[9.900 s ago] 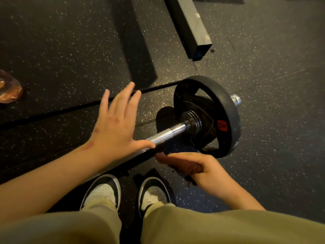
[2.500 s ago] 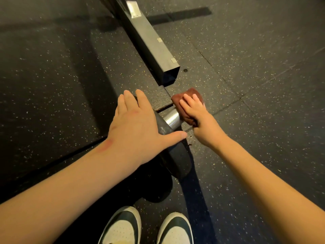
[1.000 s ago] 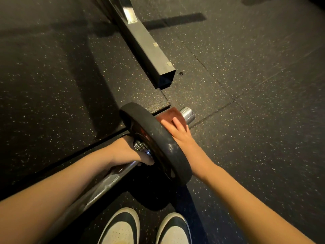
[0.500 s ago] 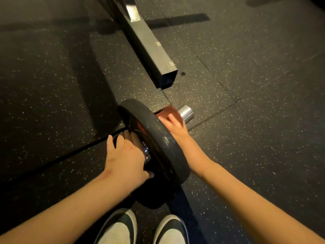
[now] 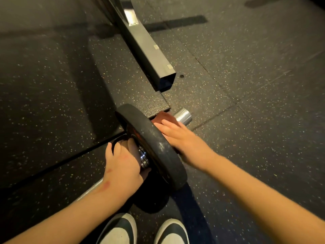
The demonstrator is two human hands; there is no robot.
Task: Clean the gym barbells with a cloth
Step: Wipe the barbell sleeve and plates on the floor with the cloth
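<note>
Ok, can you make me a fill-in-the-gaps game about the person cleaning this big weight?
1. The right hand presses a brown ____ onto the barbell.
2. The left hand grips the barbell on the near side of the ____ weight plate.
3. At the bottom of the picture stand ____ shoes.

Missing words: cloth; black; two.

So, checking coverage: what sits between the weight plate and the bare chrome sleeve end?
The reddish-brown cloth, pressed on the sleeve by the right hand, seen in the head view.
</note>
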